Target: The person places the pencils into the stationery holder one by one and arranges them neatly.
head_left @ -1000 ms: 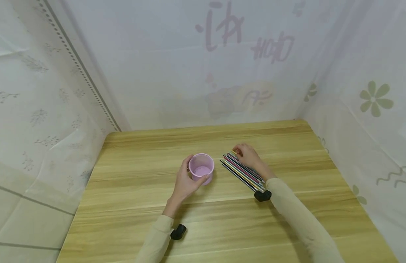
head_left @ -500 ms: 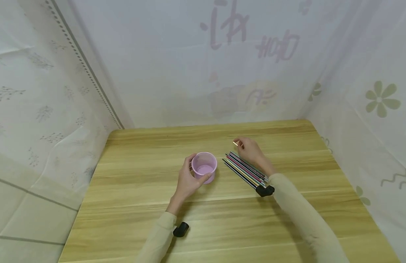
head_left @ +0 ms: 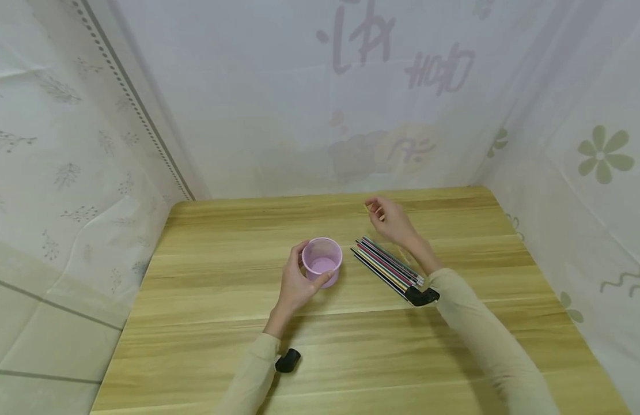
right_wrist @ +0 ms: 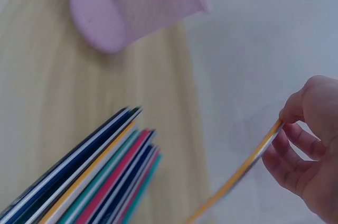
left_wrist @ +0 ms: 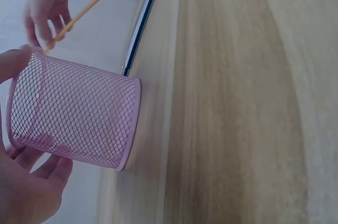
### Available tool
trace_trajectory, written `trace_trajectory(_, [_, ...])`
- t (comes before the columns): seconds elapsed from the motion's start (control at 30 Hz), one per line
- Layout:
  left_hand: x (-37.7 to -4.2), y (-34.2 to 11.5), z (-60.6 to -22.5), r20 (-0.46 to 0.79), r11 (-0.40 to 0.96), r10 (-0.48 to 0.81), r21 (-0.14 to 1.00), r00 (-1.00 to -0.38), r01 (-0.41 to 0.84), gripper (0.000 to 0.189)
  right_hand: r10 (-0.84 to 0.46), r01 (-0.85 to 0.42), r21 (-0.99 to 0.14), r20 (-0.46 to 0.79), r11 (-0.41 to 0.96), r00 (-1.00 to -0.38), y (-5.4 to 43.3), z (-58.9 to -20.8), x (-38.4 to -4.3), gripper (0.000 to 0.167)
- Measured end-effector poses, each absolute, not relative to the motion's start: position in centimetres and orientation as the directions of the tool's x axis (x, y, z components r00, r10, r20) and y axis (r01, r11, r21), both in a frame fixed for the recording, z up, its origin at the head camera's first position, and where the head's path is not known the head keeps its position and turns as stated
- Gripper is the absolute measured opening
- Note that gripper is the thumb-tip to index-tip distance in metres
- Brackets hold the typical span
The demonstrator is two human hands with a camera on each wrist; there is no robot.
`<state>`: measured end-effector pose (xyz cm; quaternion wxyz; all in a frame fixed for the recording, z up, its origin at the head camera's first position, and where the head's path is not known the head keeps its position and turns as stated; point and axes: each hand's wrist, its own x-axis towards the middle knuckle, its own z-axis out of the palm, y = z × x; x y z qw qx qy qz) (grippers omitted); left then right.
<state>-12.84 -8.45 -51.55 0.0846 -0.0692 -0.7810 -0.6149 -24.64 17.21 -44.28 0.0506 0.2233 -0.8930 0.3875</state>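
Observation:
My left hand (head_left: pixel 297 282) grips a pink mesh pen holder (left_wrist: pixel 79 110) around its side, thumb near the rim. The holder stands upright on the table, and I see its bare inner floor in the head view. Above the table, beyond the pencils, my right hand (head_left: pixel 393 222) pinches a yellow pencil (right_wrist: pixel 237 176) near one end between thumb and fingers. The pencil slants down from the fingertips in the right wrist view. Below that hand lies a row of pencils (head_left: pixel 384 262) in black, pink, green, yellow and white, side by side, right of the holder.
The wood-grain table (head_left: pixel 205 346) carries the holder and the pencils. Printed curtains (head_left: pixel 247 115) hang along its back and sides. A black wrist device (head_left: pixel 422 296) on the right arm overlaps the pencils' near ends; another black device (head_left: pixel 288 361) is by the left wrist.
My right hand has lifted the yellow pencil off the row and moved up and away toward the table's back. The left hand keeps its grip on the holder.

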Motion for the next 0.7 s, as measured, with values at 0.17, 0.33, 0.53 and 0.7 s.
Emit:
trace_trajectory(0.17, [-12.8, -8.4, -51.6, 0.202, 0.219, -0.003, 0.956, -0.979, 0.196, 0.090, -0.318, -0.419, -0.724, 0.283, 0.548, -0.905, 16.5, -42.0, -24.0, 0.026])
trace_trajectory(0.33, [-12.7, -8.4, -51.7, 0.204, 0.226, -0.007, 0.954, -0.979, 0.197, 0.090, -0.288, -0.416, -0.774, 0.309, 0.478, -0.906, 16.0, -39.8, -23.3, 0.028])
trace_trajectory(0.53, [-12.6, -8.4, -51.7, 0.195, 0.217, -0.004, 0.957, -0.981, 0.190, 0.091, -0.228, -0.480, -0.774, 0.423, 0.413, -0.877, 15.8, -36.9, -23.2, 0.025])
trace_trajectory(0.7, [-12.7, -8.4, -51.8, 0.218, 0.192, 0.001, 0.958, -0.976, 0.214, 0.091, -0.169, -0.514, -0.765, 0.489, 0.388, -0.856, 15.8, -34.2, -22.8, 0.026])
